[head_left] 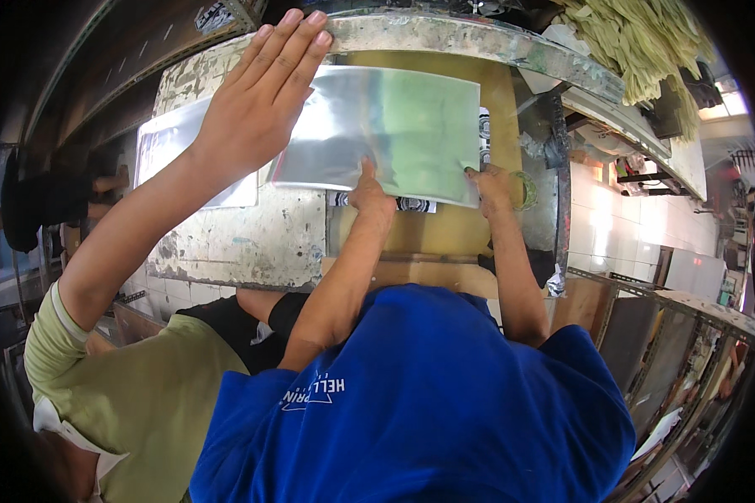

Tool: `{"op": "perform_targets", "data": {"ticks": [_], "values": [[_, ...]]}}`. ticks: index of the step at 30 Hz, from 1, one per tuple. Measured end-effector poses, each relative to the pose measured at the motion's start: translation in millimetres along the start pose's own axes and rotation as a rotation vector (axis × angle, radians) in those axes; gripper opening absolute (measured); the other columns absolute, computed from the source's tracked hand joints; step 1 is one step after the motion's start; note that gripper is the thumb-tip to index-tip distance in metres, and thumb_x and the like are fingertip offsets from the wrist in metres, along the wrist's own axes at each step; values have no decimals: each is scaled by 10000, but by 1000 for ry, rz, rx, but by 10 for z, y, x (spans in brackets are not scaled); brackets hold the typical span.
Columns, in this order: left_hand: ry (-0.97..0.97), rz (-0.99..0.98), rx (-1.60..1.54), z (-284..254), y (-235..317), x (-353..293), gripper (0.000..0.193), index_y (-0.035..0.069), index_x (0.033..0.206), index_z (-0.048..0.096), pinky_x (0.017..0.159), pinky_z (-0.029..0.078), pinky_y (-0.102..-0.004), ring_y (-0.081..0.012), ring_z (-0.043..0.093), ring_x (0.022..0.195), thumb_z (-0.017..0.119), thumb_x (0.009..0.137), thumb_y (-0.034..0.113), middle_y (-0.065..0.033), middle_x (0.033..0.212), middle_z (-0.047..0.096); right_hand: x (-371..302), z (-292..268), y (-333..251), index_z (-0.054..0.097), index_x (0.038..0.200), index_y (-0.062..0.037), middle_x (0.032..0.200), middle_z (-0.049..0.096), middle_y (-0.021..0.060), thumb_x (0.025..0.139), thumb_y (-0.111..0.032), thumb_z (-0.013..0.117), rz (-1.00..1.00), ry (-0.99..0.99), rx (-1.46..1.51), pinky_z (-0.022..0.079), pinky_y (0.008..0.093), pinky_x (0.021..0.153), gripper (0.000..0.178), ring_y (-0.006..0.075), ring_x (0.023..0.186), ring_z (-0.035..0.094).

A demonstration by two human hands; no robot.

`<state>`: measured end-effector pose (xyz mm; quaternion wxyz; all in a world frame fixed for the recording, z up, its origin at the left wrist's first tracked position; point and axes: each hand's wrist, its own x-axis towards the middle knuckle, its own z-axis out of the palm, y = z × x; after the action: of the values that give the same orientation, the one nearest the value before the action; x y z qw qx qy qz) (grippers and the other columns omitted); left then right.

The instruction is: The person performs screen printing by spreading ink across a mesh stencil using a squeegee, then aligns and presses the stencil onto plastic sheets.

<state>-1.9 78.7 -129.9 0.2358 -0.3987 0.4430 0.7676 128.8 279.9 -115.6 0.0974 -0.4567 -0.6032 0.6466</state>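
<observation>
A stack of shiny clear plastic sheets (pixel 419 126) lies in front of me, its surface catching white and greenish reflections. My left hand (pixel 371 191) grips the near edge, thumb on top and the other fingers hidden underneath. At the near right corner, my right hand (pixel 492 189) pinches the same sheets, also with the thumb above. Beneath them, a sheet with black-and-white printed patterns (pixel 415 204) peeks out along the near and right sides. It rests on a yellowish board (pixel 445 235).
A co-worker in a green shirt (pixel 151 377) sits at my left, one flat hand (pixel 264 101) over the sheets' left end. Another clear sheet stack (pixel 168 142) lies on the paint-stained table (pixel 243 243). Yellowish cloths (pixel 637 42) hang far right; a metal rack (pixel 671 335) stands at right.
</observation>
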Motion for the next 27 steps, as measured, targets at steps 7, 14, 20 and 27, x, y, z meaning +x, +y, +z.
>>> {"op": "perform_targets", "data": {"ticks": [7,14,20,27], "values": [[-526,1299,1803,349,2265,-1256,587,-95,1419,402,1134,297,-523,-402,372,1371,590,960,219,-271,1476,389,-68,52,15,704,994,81,843,697,94,826,-26,728,-98,20,-14,483,306,662,201,151,722,603],[-644,2148,2359,600,2748,-1975,598,-151,1458,345,1226,226,-562,-466,253,1494,526,948,106,-349,1560,294,151,130,159,679,1022,73,865,685,82,850,-60,711,-261,110,-288,456,307,665,220,142,741,572],[-350,1289,1700,147,2691,-1211,479,-101,1277,491,981,377,-480,-371,456,1177,618,855,87,-251,1233,481,257,221,60,675,1064,81,903,717,259,848,-138,713,-341,162,-446,525,440,758,310,376,831,709],[337,735,633,-953,1339,239,343,-42,1067,661,696,554,-384,-261,693,807,726,747,64,-137,851,700,22,285,-101,636,1090,81,936,696,311,864,-135,709,-401,252,-635,520,509,802,321,471,920,688]]}}
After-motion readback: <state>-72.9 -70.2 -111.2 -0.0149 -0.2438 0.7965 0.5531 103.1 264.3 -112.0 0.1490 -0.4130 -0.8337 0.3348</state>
